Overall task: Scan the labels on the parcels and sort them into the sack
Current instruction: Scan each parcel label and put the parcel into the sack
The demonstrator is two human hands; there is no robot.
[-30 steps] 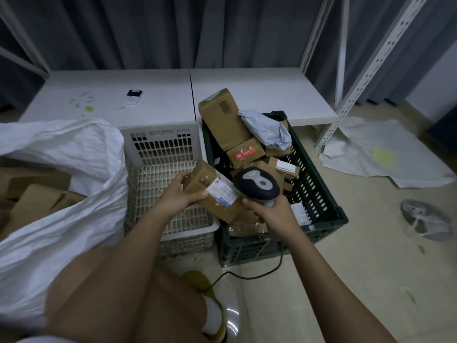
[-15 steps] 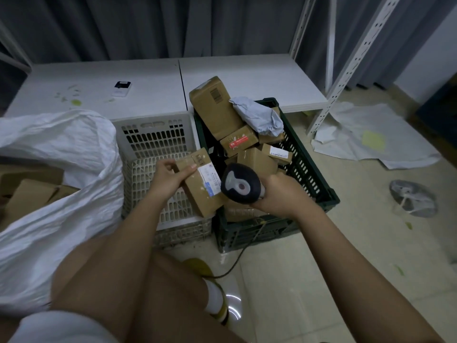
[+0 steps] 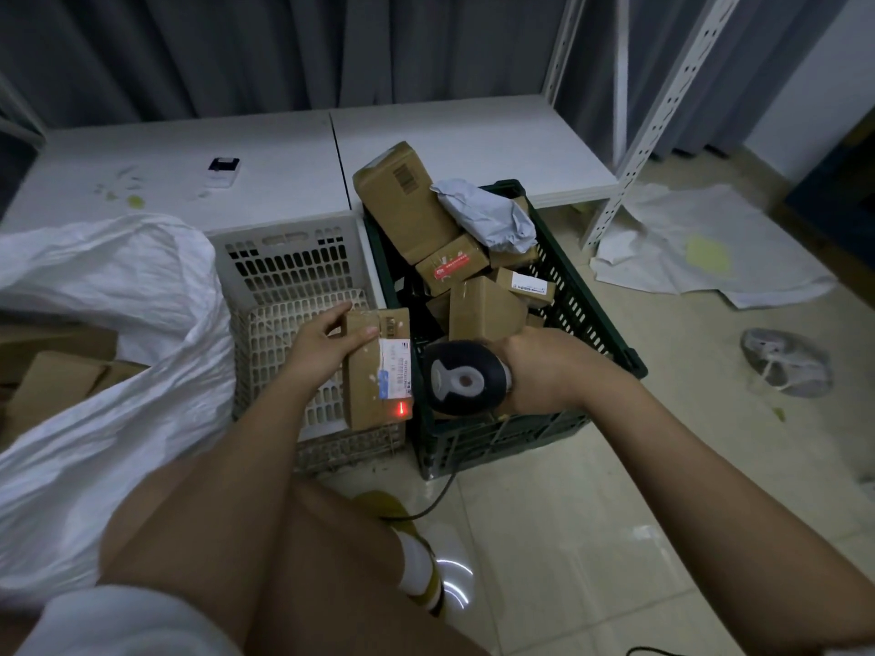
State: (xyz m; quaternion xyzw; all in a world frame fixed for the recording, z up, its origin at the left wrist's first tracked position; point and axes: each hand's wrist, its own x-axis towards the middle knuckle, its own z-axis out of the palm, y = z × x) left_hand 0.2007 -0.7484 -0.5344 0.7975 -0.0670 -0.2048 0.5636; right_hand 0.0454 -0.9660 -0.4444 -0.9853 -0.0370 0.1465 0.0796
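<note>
Since half a second ago the small parcel (image 3: 374, 371) has turned upright and a red scan dot now glows below its label (image 3: 395, 369). Left hand (image 3: 322, 345) grips the parcel; right hand (image 3: 544, 366) is wrapped around the scanner (image 3: 461, 383). Left of both lies the white sack (image 3: 118, 333); beyond them, the green crate (image 3: 582, 305) holds more parcels.

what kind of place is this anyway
Likely a small parcel sorting room or stockroom: a dark green crate heaped with cardboard parcels, a white sack already holding boxes, a handheld barcode scanner aimed at a labelled parcel, and bare metal shelving uprights.
</note>
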